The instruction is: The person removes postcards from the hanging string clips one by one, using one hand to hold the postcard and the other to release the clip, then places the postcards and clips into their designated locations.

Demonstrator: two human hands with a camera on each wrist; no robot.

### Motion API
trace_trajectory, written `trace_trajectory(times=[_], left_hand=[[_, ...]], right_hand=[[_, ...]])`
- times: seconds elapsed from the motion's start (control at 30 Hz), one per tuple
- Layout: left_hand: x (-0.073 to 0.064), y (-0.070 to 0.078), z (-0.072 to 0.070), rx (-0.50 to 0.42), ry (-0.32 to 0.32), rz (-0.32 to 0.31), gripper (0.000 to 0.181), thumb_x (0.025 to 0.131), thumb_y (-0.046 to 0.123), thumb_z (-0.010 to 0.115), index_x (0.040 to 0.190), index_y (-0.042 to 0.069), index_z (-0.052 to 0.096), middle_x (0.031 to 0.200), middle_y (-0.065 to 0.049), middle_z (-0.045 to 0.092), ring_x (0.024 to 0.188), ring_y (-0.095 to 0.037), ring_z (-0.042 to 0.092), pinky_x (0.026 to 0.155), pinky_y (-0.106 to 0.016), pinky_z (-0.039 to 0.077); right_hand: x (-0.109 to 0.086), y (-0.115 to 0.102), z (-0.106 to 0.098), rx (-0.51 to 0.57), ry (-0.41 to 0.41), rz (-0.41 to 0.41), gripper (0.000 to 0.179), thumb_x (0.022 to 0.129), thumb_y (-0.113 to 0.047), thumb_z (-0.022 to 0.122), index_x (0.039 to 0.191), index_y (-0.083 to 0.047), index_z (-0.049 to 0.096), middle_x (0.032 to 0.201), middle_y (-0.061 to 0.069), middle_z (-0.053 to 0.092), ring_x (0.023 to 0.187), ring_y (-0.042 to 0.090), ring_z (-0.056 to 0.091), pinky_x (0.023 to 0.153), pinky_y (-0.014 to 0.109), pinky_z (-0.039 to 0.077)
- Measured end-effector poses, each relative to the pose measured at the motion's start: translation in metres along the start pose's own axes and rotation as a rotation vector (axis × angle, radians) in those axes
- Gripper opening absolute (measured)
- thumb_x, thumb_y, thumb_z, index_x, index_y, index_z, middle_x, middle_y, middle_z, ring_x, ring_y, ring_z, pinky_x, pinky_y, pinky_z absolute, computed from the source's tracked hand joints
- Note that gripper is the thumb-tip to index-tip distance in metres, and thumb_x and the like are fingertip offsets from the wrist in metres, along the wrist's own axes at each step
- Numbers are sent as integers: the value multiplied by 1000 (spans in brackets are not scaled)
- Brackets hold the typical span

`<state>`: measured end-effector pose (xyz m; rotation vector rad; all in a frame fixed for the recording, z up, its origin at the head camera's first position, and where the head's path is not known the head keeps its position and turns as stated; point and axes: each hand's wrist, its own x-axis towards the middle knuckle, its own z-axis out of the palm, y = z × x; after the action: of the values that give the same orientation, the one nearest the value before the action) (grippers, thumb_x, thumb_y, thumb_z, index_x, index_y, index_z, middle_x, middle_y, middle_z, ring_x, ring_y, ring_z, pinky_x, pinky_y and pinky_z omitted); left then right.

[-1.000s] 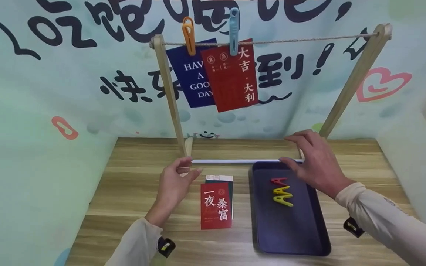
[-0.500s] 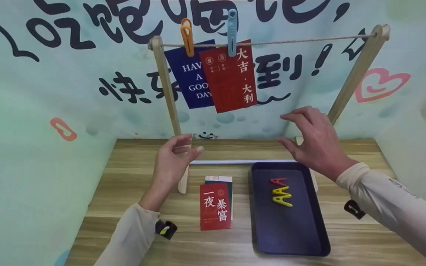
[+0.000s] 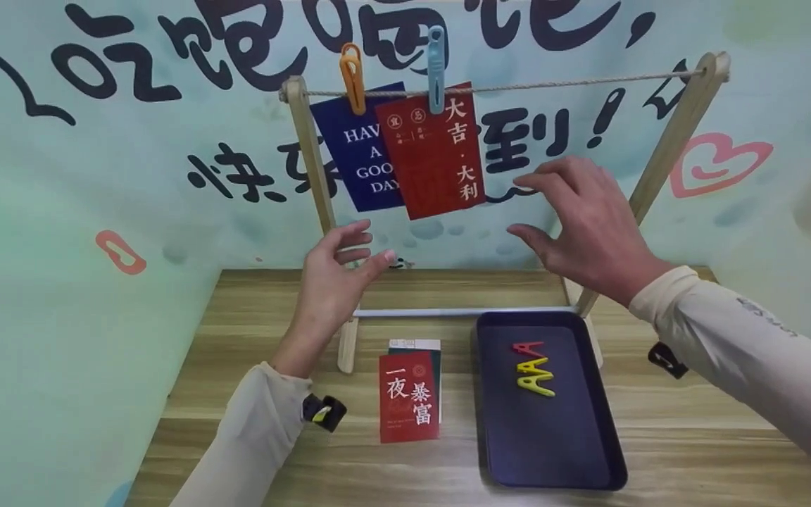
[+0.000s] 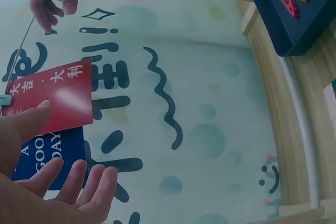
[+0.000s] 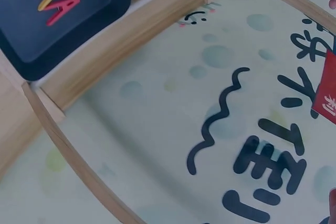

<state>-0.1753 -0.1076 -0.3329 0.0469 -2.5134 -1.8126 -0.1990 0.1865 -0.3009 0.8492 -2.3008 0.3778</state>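
Observation:
My left hand (image 3: pixel 338 278) is raised with relaxed fingers, empty, below the hanging cards. My right hand (image 3: pixel 585 218) is up on the other side, thumb and fingers apart, holding nothing. Between them a red card (image 3: pixel 434 165) hangs from a string (image 3: pixel 574 83) by a light blue clothespin (image 3: pixel 436 70). Partly behind it hangs a dark blue card (image 3: pixel 353 158), held by an orange clothespin (image 3: pixel 353 79). In the left wrist view, my left thumb overlaps the red card (image 4: pixel 68 98); contact cannot be told there.
Wooden posts (image 3: pixel 680 134) carry the string, joined low by a white rod (image 3: pixel 434 312). On the table (image 3: pixel 236 436), a red card (image 3: pixel 409 415) lies over other cards. Beside them stands a dark tray (image 3: pixel 553 451) with a red clothespin (image 3: pixel 528 348) and yellow clothespins (image 3: pixel 536 384).
Both hands have risen from around the white rod toward the hanging cards, still empty. The head view has shifted slightly. Cards and clothespins stay where they were.

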Motion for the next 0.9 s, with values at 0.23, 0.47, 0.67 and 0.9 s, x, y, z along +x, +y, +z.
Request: trace_trajectory(times=[0.23, 0.47, 0.67, 0.9], left_hand=[[8, 10, 2, -51, 3, 30, 62, 88, 24, 79, 143, 15, 52, 137, -7, 58, 126, -22, 58, 103, -33, 55], [14, 17, 6, -91, -12, 56, 66, 89, 21, 78, 146, 14, 47, 141, -8, 54, 128, -23, 56, 105, -35, 54], [20, 22, 5, -77, -28, 87, 70, 89, 22, 78, 149, 13, 43, 144, -9, 52, 131, -26, 55, 104, -36, 55], [27, 25, 8, -98, -25, 90, 72, 89, 23, 78, 150, 15, 42, 146, -8, 50, 133, -26, 54, 105, -35, 54]], right_hand=[[23, -3, -7, -23, 9, -50, 54, 87, -24, 78, 131, -1, 55, 122, 21, 56, 112, 37, 51, 92, 50, 46], [49, -9, -14, -45, 17, -49, 68, 90, -33, 75, 140, -2, 43, 135, 22, 49, 124, 36, 48, 105, 52, 45], [80, -13, -25, -32, -18, -19, 71, 90, -35, 74, 144, -3, 40, 138, 22, 46, 129, 35, 44, 110, 50, 43], [113, -18, -35, -34, -74, 31, 76, 91, -39, 72, 149, -7, 36, 144, 20, 43, 136, 32, 40, 118, 47, 38]])
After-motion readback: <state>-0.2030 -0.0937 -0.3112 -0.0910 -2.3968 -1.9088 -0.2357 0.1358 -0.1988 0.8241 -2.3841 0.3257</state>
